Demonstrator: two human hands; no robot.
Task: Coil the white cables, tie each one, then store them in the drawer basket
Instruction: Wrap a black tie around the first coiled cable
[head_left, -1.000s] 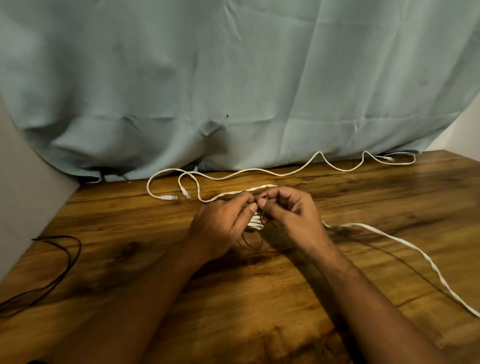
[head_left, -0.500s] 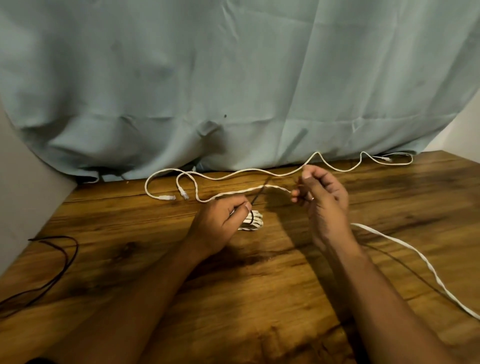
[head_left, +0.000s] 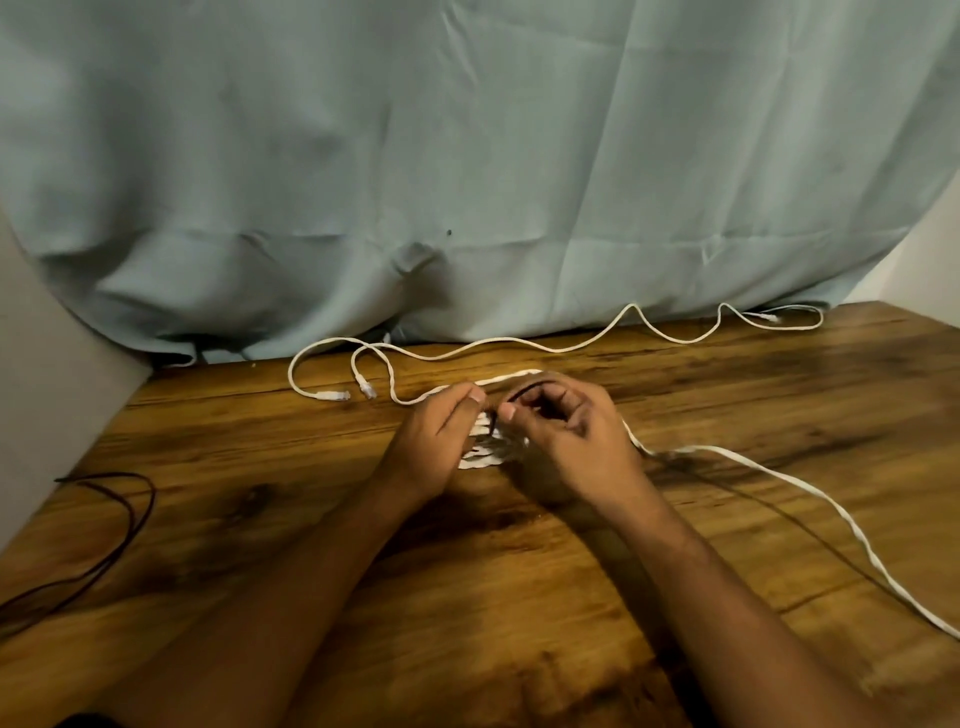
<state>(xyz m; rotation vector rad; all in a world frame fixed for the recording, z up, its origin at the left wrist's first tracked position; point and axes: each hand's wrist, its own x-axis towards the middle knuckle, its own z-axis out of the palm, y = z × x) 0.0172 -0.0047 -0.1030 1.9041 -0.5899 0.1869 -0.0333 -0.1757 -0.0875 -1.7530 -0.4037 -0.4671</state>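
A small coiled white cable (head_left: 485, 453) is held low over the desk (head_left: 519, 634) at the middle of the frame, between the two hands. Whether it rests on the wood cannot be told. The left hand (head_left: 436, 447) is curled round the coil's left end, with its fingers (head_left: 470, 402) closed on the strands. The right hand (head_left: 576, 441) is set against the coil's right side, and a thin dark tie (head_left: 524, 391) is pinched between its thumb and forefinger. From there the tie arcs down to the upper middle of the bundle. How many turns of the tie are already round the coil cannot be told, since most of it is hidden by the hands.

The coil's long axis is judged to run left to right across the frame, with the tie crossing it. The tie's free part lies on the right hand's side, so the next wrap or twist is judged to fall to that hand while the coil is steadied by the left.

Two cables are left uncoiled. A long white cable (head_left: 519, 341) is snaked along the desk's far edge below the pale blue curtain (head_left: 467, 156). A flat white cable (head_left: 810, 487) runs from behind the hands to the lower right edge. A black cable (head_left: 152, 499) is seen at the left edge. No drawer basket is in view.
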